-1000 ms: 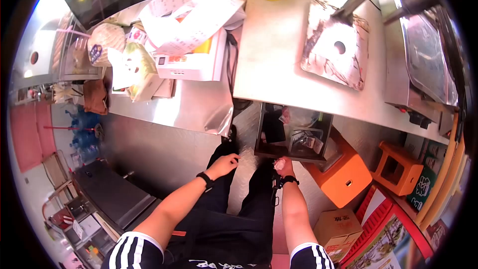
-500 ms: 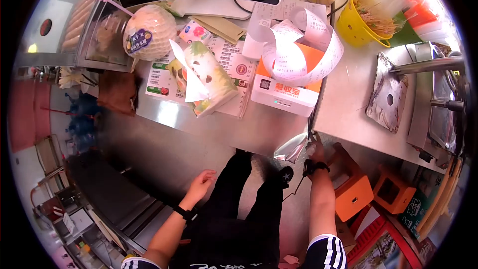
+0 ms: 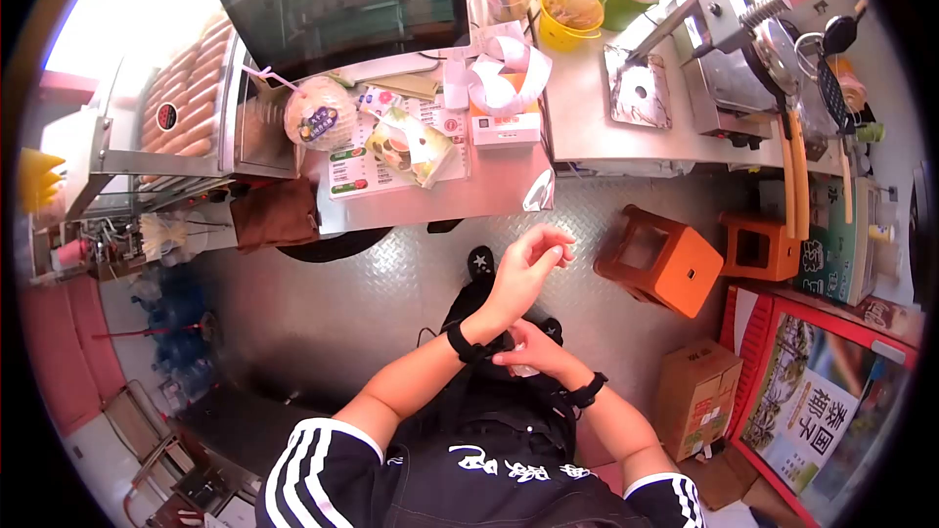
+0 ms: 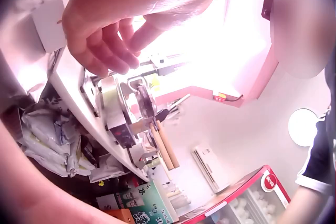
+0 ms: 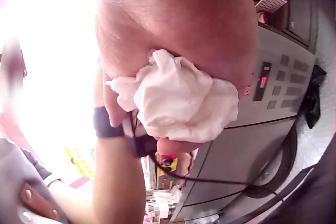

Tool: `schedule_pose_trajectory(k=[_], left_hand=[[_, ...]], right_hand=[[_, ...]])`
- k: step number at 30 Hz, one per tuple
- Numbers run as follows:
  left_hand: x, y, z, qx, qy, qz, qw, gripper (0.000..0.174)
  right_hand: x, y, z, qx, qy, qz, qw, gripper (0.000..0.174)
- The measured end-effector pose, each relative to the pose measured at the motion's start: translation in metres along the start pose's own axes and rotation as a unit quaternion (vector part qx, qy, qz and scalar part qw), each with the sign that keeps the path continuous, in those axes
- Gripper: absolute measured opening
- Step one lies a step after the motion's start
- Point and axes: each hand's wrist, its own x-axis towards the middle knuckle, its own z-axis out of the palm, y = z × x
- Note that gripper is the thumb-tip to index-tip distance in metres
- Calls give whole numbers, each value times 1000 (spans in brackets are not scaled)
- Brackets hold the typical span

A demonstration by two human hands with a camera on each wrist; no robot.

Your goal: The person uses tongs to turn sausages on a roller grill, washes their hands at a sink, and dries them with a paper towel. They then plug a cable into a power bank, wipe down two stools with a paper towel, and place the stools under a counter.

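Observation:
My right hand is low in front of my body, just below the left wrist. Its fingers curl round a crumpled white tissue, which bulges out of the palm in the right wrist view; only a small bit of it shows in the head view. Held out ahead over the floor, my left hand has loosely bent fingers with nothing in them. In the left wrist view the fingers hang relaxed. The left forearm crosses in front of the right hand, and a black band circles that wrist.
Ahead, the metal counter bears a tissue pack, a wrapped coconut and a white-and-orange box with curled receipt paper. At right are orange stools, a cardboard box and a red-framed cooler.
The drawer that stood out below the counter is gone from sight. My right hand has come back from the counter edge toward my body; the left has swung forward and right. The view has turned.

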Motion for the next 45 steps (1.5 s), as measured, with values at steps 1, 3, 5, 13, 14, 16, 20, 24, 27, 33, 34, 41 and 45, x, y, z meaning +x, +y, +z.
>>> schedule_pose_trajectory(k=[1, 3, 5, 13, 14, 16, 20, 24, 27, 33, 34, 41, 45], left_hand=[[0, 8, 15, -7, -21, 21, 1000, 14], [-7, 19, 45, 45, -52, 59, 996, 13], [-25, 35, 76, 258, -44, 202, 944, 11], [-150, -28, 213, 330, -364, 363, 792, 9], [-172, -44, 232, 317, -387, 379, 778, 11], [-213, -68, 265, 326, -450, 427, 713, 13], [-320, -134, 334, 279, -569, 505, 586, 17], [-424, -169, 384, 157, -667, 509, 521, 18], [-454, -192, 410, 122, -682, 489, 530, 17], [-493, -254, 471, 65, -739, 455, 493, 17], [-500, -263, 484, 56, -753, 438, 488, 16], [-570, -350, 574, 83, -848, 377, 364, 19], [-590, -423, 596, 106, -857, 451, 228, 21]], right_hand=[[-5, 1, 12, -40, 18, -19, 999, 46], [-22, -1, 29, 3, 39, -79, 996, 30], [-48, 6, 33, -33, 80, -155, 984, 24], [-205, 104, 67, -2, 253, -221, 942, 37], [-224, 137, 63, 31, 293, -232, 927, 36], [-279, 187, 65, 163, 386, -314, 852, 31], [-349, 277, 50, 443, 432, -576, 534, 28], [-395, 306, 99, 445, 349, -689, 453, 24], [-437, 323, 132, 464, 369, -686, 421, 21], [-492, 366, 127, 380, 524, -624, 437, 25], [-506, 371, 124, 392, 528, -625, 420, 32], [-593, 441, 100, 303, 716, -510, 367, 29], [-618, 485, 107, 247, 906, -308, 155, 38]])
